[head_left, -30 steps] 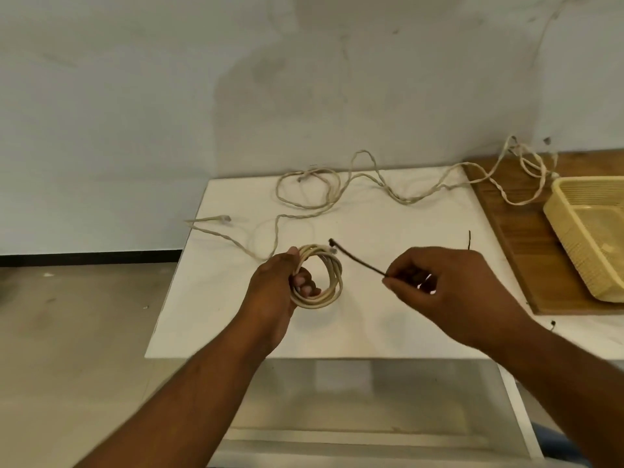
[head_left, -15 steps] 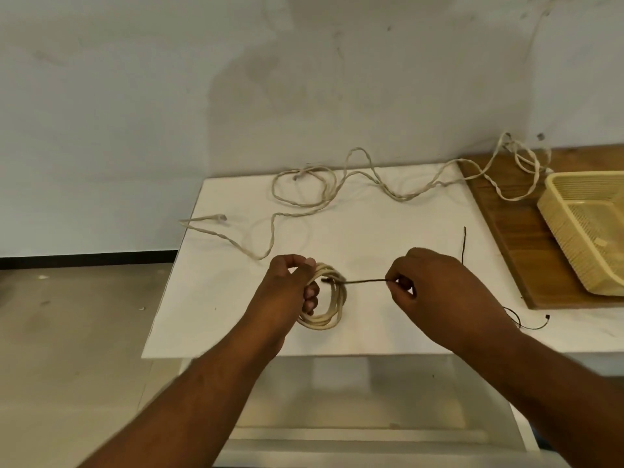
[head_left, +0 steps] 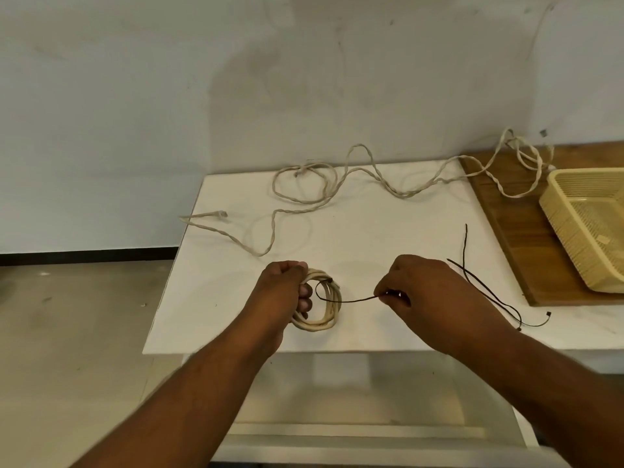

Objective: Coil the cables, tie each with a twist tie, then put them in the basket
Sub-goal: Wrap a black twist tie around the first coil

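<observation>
My left hand [head_left: 287, 292] grips a small coil of cream cable [head_left: 325, 309] just above the white table [head_left: 388, 238], near its front edge. A dark twist tie [head_left: 351, 300] loops over the coil's top right and runs right to my right hand [head_left: 425, 292], which pinches its end. A long uncoiled cream cable [head_left: 337, 187] sprawls across the back of the table onto the wooden board. The yellow basket [head_left: 574, 221] stands on that board at the right, holding no cables in its visible part.
More thin dark ties [head_left: 486, 292] lie on the table right of my right hand. A brown wooden board [head_left: 506, 224] covers the right side. A grey wall rises behind the table, and bare floor lies to the left.
The twist tie's free end went from pointing at the coil to being hooked over its strands. My right hand drew nearer, then pulled slightly right; more ties came into view.
</observation>
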